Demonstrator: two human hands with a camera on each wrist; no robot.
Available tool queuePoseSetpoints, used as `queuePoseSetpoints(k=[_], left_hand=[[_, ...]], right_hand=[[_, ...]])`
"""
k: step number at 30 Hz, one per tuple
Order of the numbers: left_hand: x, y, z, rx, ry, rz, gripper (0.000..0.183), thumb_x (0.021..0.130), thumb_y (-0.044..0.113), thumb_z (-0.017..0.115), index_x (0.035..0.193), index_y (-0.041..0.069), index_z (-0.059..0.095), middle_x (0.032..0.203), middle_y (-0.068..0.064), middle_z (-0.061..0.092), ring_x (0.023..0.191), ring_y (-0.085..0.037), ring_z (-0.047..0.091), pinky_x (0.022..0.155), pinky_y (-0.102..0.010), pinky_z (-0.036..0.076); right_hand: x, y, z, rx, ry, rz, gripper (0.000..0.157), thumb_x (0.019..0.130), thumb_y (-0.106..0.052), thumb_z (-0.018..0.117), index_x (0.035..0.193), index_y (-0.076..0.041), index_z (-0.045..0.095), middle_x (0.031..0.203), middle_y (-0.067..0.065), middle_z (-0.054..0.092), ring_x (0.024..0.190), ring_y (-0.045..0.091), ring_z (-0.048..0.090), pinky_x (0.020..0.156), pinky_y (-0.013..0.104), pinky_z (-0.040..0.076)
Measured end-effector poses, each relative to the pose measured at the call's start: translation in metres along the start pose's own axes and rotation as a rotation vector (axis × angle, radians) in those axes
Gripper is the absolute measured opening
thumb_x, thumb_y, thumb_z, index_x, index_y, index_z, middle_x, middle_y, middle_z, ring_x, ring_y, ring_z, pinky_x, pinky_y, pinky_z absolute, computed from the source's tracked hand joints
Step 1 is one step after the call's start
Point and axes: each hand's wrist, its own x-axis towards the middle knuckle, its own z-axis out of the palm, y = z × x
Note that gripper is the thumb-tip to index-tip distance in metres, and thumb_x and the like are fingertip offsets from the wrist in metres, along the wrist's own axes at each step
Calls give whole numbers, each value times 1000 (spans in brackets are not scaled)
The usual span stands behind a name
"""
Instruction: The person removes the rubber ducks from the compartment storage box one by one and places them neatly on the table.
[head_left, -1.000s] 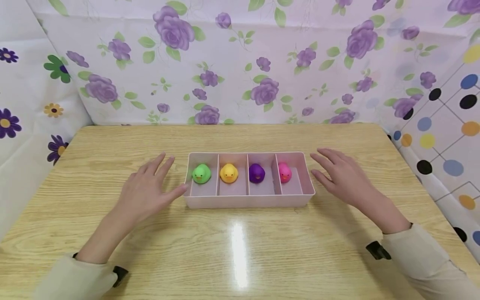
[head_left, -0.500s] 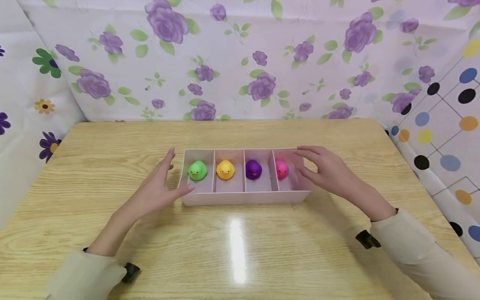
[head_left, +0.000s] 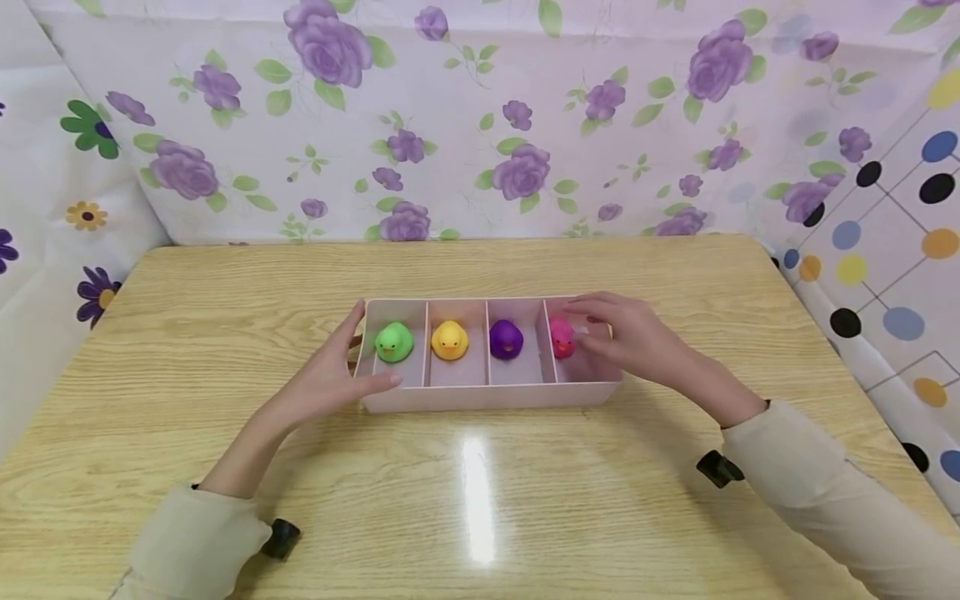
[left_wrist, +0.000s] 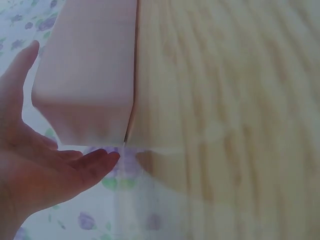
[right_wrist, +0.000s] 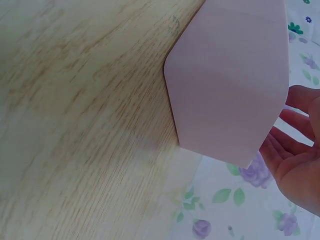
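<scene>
A pale pink box [head_left: 491,396] with several compartments stands on the table. From left to right it holds a green duck [head_left: 393,342], a yellow duck [head_left: 450,341], a purple duck [head_left: 506,339] and a pink duck [head_left: 562,339], one in each compartment. My left hand [head_left: 330,379] is around the box's left end, thumb over the front corner and fingers spread along the outer side. Over the rightmost compartment, my right hand [head_left: 633,337] reaches in from the right, thumb and fingers apart, fingertips right at the pink duck. In the right wrist view the box's end wall hides those fingertips.
The wood-grain table [head_left: 375,492] extends around the box on all sides. Behind it hangs a cloth with purple flowers [head_left: 521,172]. A dotted cloth [head_left: 900,275] borders the right, another flowered cloth [head_left: 45,208] the left.
My right hand has moved left from beside the box to inside the rightmost compartment. The left hand has come in to the right, up to the box's left end.
</scene>
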Motion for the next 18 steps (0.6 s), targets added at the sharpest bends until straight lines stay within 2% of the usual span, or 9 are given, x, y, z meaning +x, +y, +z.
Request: queuePoseSetpoints(k=[3, 8, 15, 18], left_hand=[[1, -1, 0, -16, -13, 1, 114, 81, 37, 77, 156, 11, -4, 156, -24, 15, 132, -45, 36, 99, -58, 36], [-1, -2, -1, -42, -31, 16, 116, 79, 37, 79, 156, 11, -4, 154, -28, 16, 128, -47, 39, 98, -58, 38], [-1, -6, 1, -123, -58, -18, 117, 79, 34, 80, 156, 20, -7, 156, -24, 15, 132, -46, 35, 99, -57, 37], [0, -7, 2, -142, -72, -34, 115, 81, 33, 79, 156, 24, -8, 157, -23, 13, 134, -46, 32, 100, -57, 35]], right_hand=[[4, -1, 0, 45, -47, 43, 38, 83, 5, 70, 121, 1, 66, 113, 17, 67, 98, 33, 65, 81, 43, 53], [10, -2, 0, 61, -118, 100, 39, 84, 1, 69, 123, -4, 66, 113, 11, 68, 104, 27, 63, 88, 42, 50], [17, 1, 4, -5, -164, 54, 31, 83, -1, 73, 113, -6, 71, 92, 2, 68, 82, 23, 60, 76, 38, 50], [20, 3, 5, -32, -177, 34, 32, 81, -3, 77, 112, -7, 71, 89, 1, 67, 80, 23, 59, 74, 37, 48]])
